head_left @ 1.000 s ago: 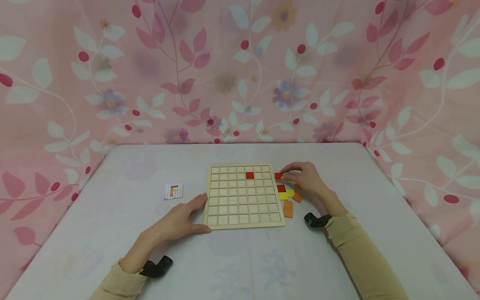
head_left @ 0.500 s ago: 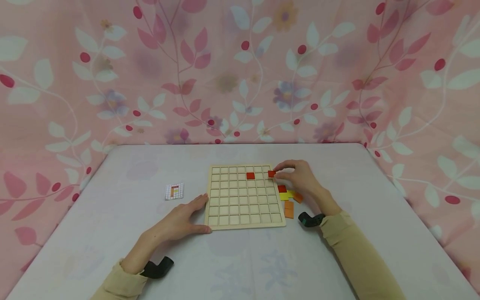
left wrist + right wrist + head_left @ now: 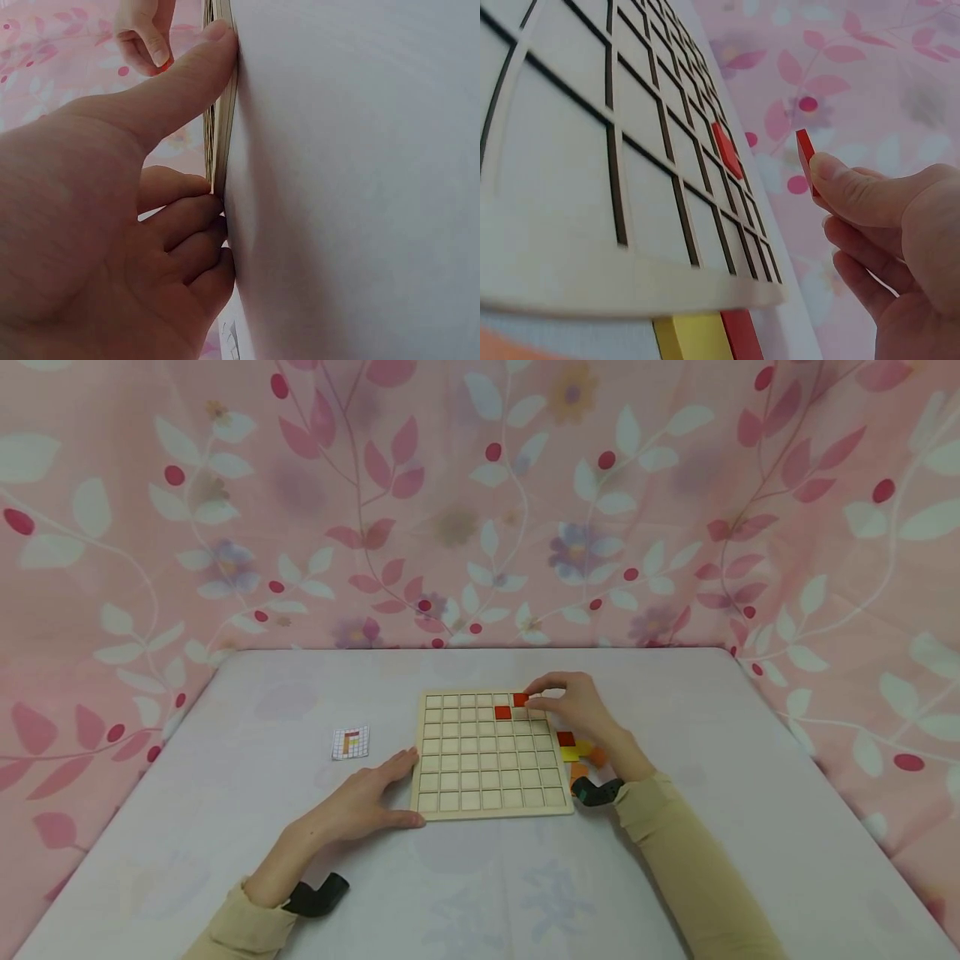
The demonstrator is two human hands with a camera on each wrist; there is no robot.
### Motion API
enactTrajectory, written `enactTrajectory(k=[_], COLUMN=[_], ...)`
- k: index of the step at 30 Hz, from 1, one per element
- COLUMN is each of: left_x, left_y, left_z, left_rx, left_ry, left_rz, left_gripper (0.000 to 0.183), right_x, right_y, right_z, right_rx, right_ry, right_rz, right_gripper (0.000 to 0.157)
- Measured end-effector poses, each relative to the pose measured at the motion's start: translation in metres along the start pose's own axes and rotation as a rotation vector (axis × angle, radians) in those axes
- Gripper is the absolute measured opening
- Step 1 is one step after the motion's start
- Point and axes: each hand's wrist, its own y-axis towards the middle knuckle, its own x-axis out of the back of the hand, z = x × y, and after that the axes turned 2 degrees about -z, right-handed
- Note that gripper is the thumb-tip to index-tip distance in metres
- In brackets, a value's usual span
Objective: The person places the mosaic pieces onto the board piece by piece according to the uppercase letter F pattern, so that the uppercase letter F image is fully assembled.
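Note:
My right hand [image 3: 577, 703] pinches a red square tile [image 3: 806, 159] between thumb and fingertips. It holds the tile above the far right part of a wooden grid board [image 3: 491, 773]; in the right wrist view the tile is tilted and clear of the grid. Another red tile [image 3: 502, 712] lies in a cell of the second row from the far edge. At the board's left side, my left hand [image 3: 348, 807] rests its fingertips and thumb against the edge, the thumb near the front corner. The left wrist view shows these fingers slightly bent against the rim.
Beside the board's right edge lie a red tile [image 3: 566, 738], yellow tiles [image 3: 572, 753] and orange tiles [image 3: 597, 757], partly behind my right wrist. A small printed grid card [image 3: 350, 742] lies to the left. A floral cloth [image 3: 480, 510] hangs behind the white-covered table [image 3: 480, 893].
My right hand has carried the pinched red tile leftward and slightly away from me, from beside the board to over its far rows. The left hand stays in place.

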Motion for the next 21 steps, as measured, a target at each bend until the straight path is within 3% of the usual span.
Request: enactTrajectory(k=[6,21], left_x=[-0.001,-0.001], left_y=[0.0,0.001], left_z=[0.001,0.0], left_rx=[-0.007,-0.013], left_ry=[-0.008,-0.007], left_rz=[-0.001,0.0], left_gripper=[0.099,0.099], right_x=[-0.011,-0.038], right_y=[0.007,0.011], right_z=[0.004,0.016], right_rx=[0.051,0.083], right_ry=[0.007,0.036], right_rz=[0.003,-0.011], right_gripper=[0.016,0.013])
